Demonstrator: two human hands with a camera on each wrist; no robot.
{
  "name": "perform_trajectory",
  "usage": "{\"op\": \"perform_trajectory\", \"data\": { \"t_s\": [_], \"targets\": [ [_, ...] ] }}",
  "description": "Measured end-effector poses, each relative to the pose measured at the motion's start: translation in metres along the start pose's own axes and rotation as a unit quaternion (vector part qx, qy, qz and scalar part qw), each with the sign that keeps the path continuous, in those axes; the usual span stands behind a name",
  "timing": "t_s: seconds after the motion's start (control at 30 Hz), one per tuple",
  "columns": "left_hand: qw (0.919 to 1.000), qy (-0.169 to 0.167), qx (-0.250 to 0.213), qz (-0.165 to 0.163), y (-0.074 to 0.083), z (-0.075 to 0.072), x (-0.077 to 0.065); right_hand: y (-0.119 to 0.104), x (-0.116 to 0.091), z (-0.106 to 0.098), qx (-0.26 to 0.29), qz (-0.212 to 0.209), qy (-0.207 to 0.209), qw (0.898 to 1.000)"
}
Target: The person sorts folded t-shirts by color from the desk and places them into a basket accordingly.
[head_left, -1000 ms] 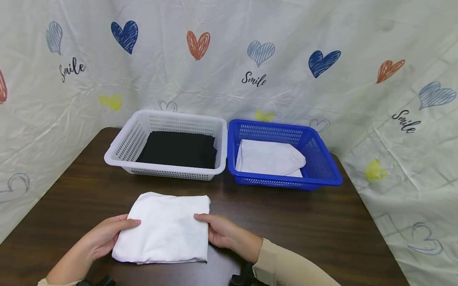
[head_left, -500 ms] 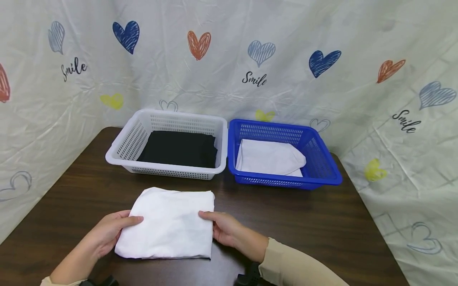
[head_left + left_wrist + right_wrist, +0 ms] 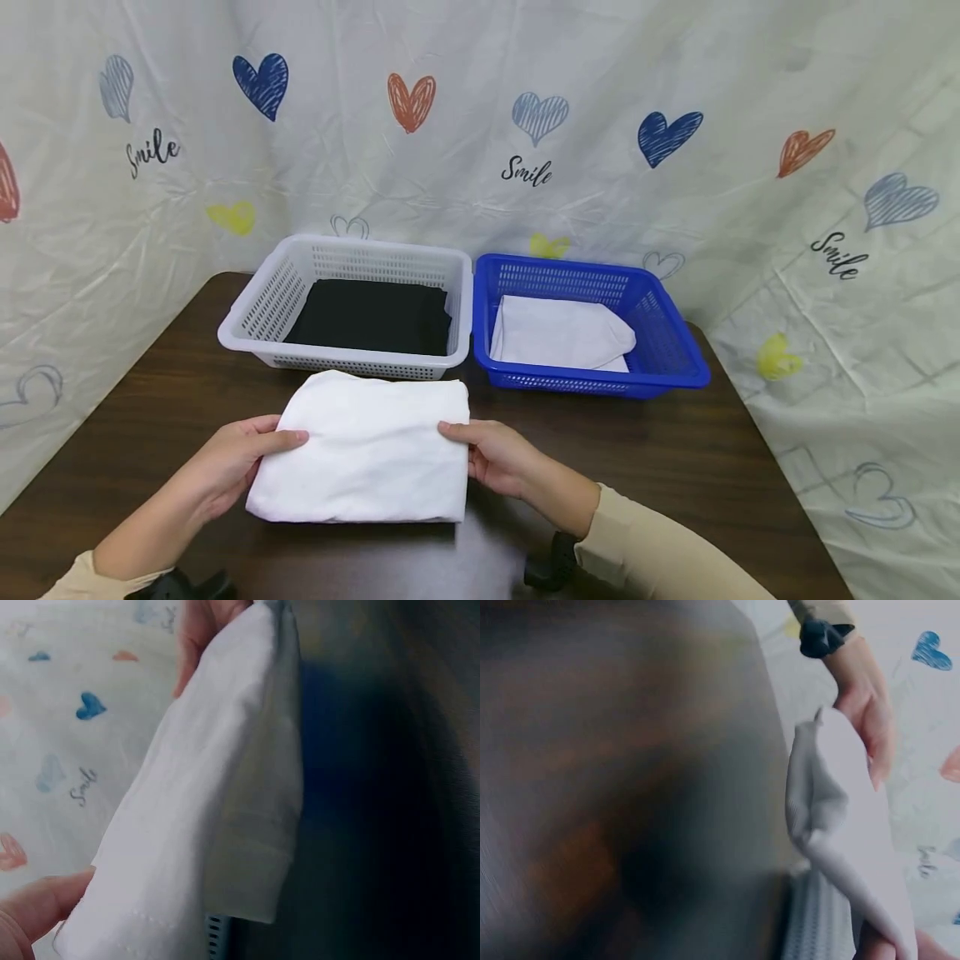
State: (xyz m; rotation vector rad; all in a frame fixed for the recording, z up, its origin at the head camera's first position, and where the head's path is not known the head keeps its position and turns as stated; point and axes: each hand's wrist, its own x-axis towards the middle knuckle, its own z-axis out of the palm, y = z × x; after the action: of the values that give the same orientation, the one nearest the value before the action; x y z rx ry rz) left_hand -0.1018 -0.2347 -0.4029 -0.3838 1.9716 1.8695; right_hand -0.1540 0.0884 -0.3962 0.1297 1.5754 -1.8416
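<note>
A folded white garment (image 3: 367, 450) is held up off the table between both hands in the head view, in front of the baskets. My left hand (image 3: 232, 462) pinches its left side, thumb on top and fingers underneath, out of sight. On the opposite side my right hand (image 3: 498, 454) grips the edge the same way. Stitching shows along the garment's hem (image 3: 142, 937) in the left wrist view, and its layers droop below. In the right wrist view the folded side of the cloth (image 3: 862, 832) faces the camera.
A white plastic basket (image 3: 300, 359) holding folded black cloth (image 3: 371, 317) stands at the back. Beside it on the right is a blue basket (image 3: 570, 381) with folded white cloth (image 3: 558, 333) inside. The dark wooden table (image 3: 637, 483) meets a heart-printed curtain (image 3: 450, 183).
Both hands have carried the white garment up and away from the table's front, slightly to the right, closer to the baskets. The grip on each side looks the same.
</note>
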Motion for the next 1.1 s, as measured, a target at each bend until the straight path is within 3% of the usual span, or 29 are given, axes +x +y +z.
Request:
{"op": "perform_trajectory", "data": {
  "t_s": [0.43,0.87,1.1],
  "targets": [
    [0.9988,0.000,0.032,0.038,0.053,0.021,0.002,-0.058,-0.019,-0.026,-0.059,-0.028,0.020,0.998],
    [0.9976,-0.011,0.023,0.064,0.091,0.036,0.006,-0.090,-0.027,-0.041,-0.069,-0.051,0.014,0.996],
    [0.9972,-0.015,-0.002,0.073,0.101,0.051,0.020,-0.103,-0.025,-0.052,-0.068,-0.070,0.018,0.995]
  ]
}}
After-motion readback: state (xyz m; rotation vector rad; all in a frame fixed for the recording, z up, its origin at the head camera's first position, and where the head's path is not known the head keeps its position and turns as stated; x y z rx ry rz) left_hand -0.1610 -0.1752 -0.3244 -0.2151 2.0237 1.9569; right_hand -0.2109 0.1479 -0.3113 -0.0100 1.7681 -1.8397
